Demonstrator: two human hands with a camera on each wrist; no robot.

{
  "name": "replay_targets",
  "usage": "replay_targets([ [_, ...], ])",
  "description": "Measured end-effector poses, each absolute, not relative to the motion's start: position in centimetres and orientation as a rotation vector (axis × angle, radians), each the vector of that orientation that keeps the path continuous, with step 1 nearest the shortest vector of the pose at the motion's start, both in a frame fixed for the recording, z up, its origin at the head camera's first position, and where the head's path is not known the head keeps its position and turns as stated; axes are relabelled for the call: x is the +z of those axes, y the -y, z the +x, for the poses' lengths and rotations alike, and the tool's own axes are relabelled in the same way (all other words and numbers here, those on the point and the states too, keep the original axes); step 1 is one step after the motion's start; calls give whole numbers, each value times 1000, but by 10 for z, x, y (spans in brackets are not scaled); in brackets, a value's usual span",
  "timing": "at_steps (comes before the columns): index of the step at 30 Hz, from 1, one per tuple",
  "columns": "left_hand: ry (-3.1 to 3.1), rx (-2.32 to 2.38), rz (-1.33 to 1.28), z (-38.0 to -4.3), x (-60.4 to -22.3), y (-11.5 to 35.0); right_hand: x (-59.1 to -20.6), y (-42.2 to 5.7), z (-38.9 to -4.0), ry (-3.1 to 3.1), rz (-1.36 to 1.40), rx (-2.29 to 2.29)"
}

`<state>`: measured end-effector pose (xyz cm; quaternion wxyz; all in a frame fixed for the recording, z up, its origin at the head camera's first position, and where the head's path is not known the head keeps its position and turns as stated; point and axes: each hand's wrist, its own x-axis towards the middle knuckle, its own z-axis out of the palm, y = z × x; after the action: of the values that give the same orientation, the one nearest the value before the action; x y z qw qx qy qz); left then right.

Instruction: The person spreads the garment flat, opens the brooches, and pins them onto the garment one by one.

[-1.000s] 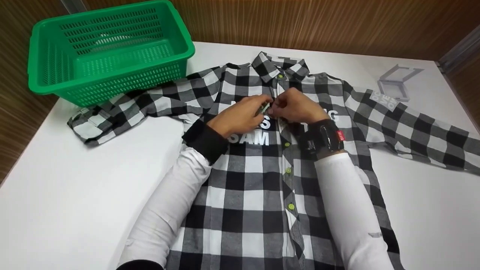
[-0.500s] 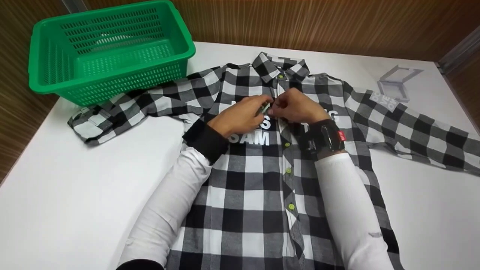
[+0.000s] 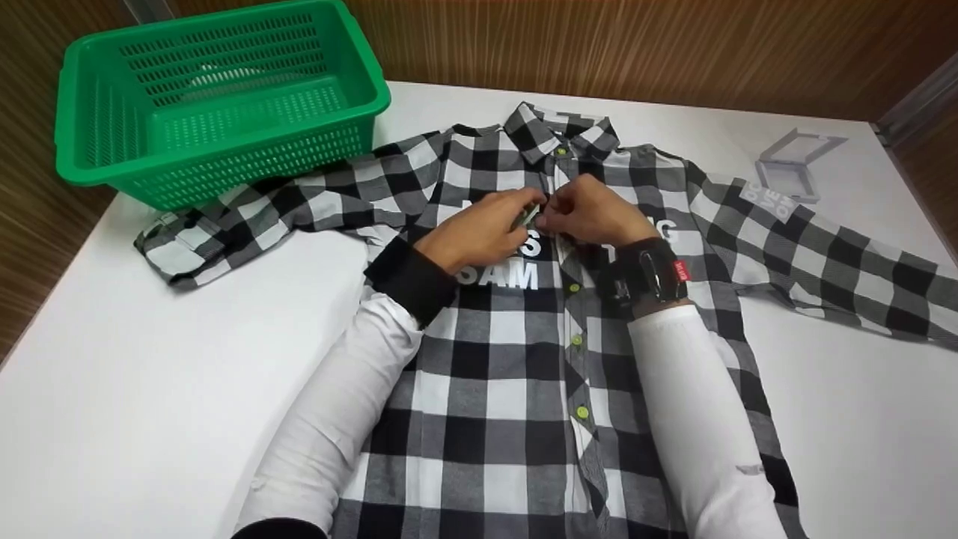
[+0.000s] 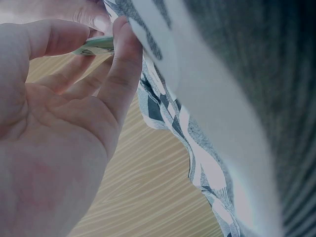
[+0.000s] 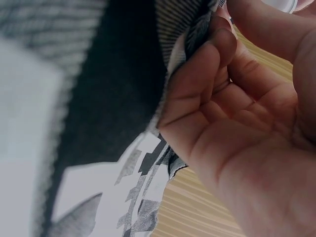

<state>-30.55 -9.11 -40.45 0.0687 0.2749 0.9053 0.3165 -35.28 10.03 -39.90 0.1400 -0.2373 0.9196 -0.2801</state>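
Observation:
A black-and-white checked shirt [image 3: 509, 397] with white lettering lies spread out, its yellow-green buttons running down the placket. My left hand [image 3: 483, 228] is at the chest, pinching a small, flat green-edged badge [image 4: 96, 45] between thumb and finger. Beside it my right hand [image 3: 595, 213] pinches the shirt fabric near the placket, fingers curled; the two hands nearly touch. In the right wrist view, cloth runs up to the fingertips, and a round pale rim [image 5: 284, 5] shows at the top right. What lies exactly between the right fingertips is hidden.
A green plastic basket [image 3: 254, 153] stands at the back left, by the shirt's left-hand sleeve. On the white table [image 3: 150, 389], a clear hinged case [image 3: 786, 176] lies open at the back right. Wood-grain panels [image 3: 636, 45] rise behind the table.

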Motion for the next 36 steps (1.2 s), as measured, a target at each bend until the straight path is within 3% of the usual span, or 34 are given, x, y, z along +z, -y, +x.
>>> replay_targets([
  [36, -2724, 951, 846, -305, -404, 91, -400, -98, -353, -2694, -666, -818],
])
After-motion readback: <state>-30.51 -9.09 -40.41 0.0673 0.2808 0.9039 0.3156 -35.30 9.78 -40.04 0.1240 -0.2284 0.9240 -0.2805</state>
